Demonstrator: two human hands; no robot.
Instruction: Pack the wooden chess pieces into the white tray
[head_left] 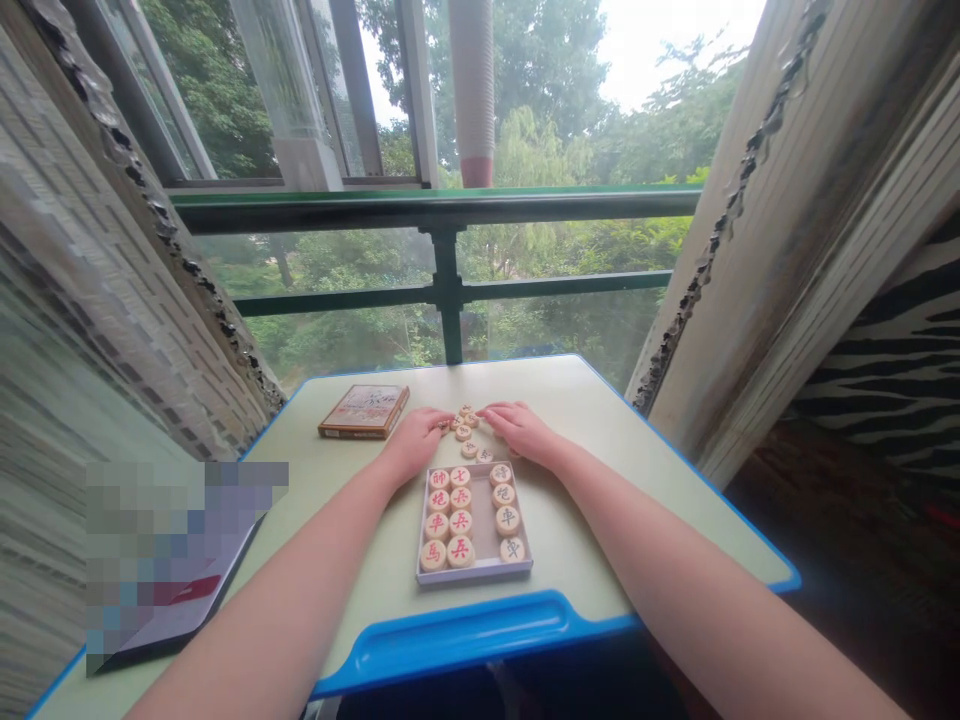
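帥, 炮, 車, 馬, 兵 on red-lettered discs, 炮, 車 on black-lettered discs

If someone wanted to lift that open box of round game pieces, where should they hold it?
Take the open box by its left and right walls, likely from both sides at once: it lies flat, its low sides stand up, and the uncovered pieces inside could spill if it tilts.
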